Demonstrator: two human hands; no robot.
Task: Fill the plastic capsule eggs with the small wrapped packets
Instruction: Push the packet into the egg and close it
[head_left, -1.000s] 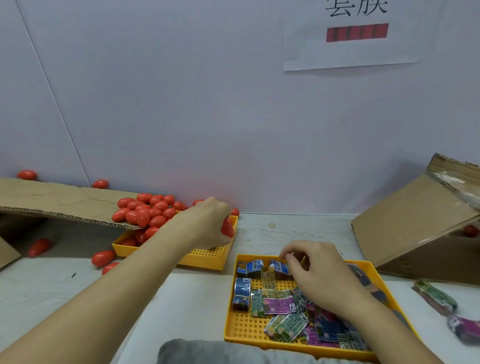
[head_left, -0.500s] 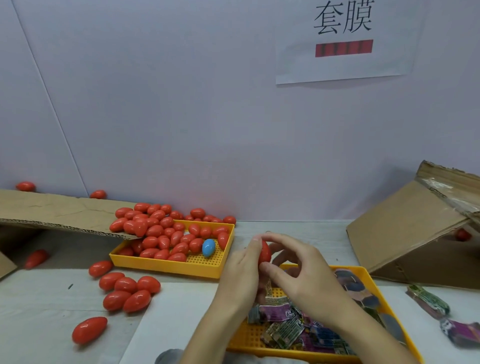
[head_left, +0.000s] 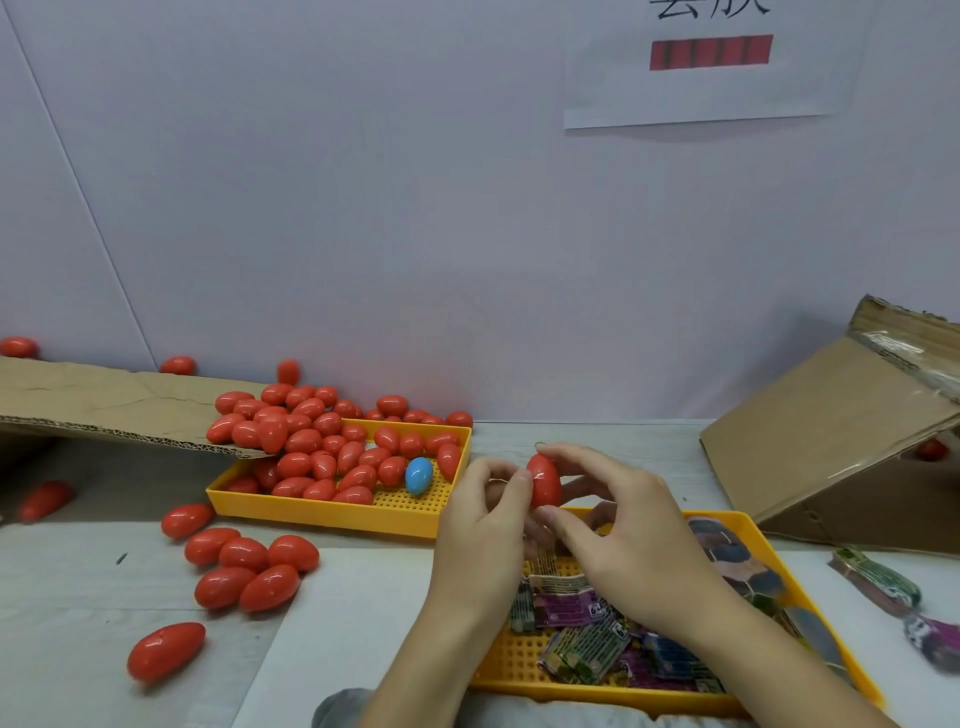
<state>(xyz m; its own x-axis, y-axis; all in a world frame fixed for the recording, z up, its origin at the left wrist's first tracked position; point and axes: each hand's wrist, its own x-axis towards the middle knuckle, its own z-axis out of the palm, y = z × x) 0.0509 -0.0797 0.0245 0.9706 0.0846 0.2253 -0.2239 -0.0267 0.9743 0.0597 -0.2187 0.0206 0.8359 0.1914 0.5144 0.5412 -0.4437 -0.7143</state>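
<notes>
A red capsule egg (head_left: 544, 480) stands upright in the air between both hands, above the near yellow tray (head_left: 597, 691). My left hand (head_left: 480, 525) grips its left side with curled fingers. My right hand (head_left: 618, 530) pinches it from the right, thumb below and fingers arched over the top. Several small wrapped packets (head_left: 582, 642) lie in the near tray, partly hidden under my right forearm. The far yellow tray (head_left: 363, 517) holds several red eggs (head_left: 322, 452) and one blue egg (head_left: 418, 475).
Several loose red eggs (head_left: 244, 566) lie on the table at the left. A cardboard flap (head_left: 104, 405) overhangs the far tray's left end. A tilted cardboard box (head_left: 841, 441) stands at the right, with two packets (head_left: 878, 577) on the table in front of it.
My left hand has come from the far tray with a red egg, and my right hand has left the packets. Both now hold the egg above the near tray.
</notes>
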